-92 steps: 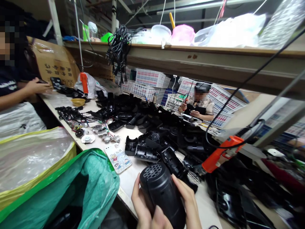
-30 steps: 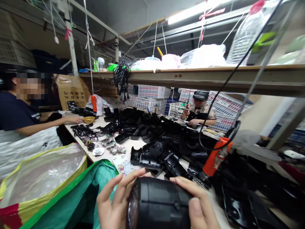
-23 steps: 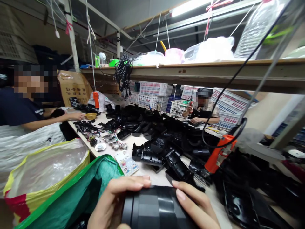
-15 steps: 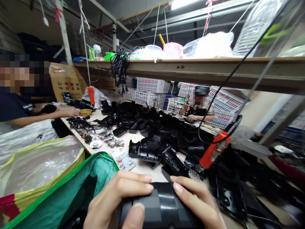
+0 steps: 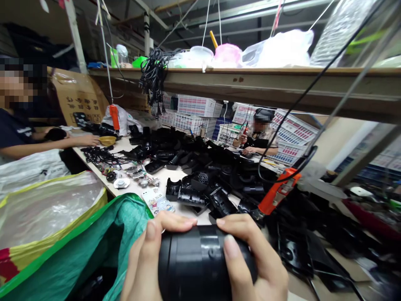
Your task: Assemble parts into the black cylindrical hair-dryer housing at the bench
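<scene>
both hands grasp the black cylindrical housing [image 5: 203,263], held just above the near counter [image 5: 191,217] edge: left hand [image 5: 147,259] wraps its left end, right hand [image 5: 253,259] its right. the shell looks rigid, light and smooth, likely slippery; hold it around the barrel. black parts [image 5: 219,167] crowd beyond the grip; a green bag [image 5: 94,251] lies left.
</scene>
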The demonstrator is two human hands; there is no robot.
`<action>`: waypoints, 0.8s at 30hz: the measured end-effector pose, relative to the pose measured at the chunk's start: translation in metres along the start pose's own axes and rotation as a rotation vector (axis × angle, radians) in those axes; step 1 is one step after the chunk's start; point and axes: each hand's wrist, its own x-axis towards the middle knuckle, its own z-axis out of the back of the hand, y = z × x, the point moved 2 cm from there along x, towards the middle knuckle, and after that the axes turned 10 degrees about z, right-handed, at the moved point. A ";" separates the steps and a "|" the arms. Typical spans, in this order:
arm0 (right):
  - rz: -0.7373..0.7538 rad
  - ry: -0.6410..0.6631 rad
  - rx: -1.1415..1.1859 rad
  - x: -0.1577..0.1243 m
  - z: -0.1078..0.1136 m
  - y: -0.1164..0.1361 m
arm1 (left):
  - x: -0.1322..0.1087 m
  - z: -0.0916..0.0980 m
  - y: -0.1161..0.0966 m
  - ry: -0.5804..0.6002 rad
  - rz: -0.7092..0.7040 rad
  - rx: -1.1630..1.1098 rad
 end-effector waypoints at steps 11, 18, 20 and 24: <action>-0.193 0.442 -0.045 0.040 0.003 -0.033 | 0.012 -0.011 0.051 0.089 0.610 -0.249; 0.226 0.199 0.236 0.009 0.011 -0.044 | -0.001 -0.020 0.035 0.206 0.609 -0.265; 0.232 0.105 0.310 0.002 0.013 -0.049 | -0.005 -0.023 0.034 0.226 0.654 -0.287; 0.217 0.016 0.225 -0.004 0.011 -0.052 | -0.005 -0.031 0.043 0.216 0.737 -0.273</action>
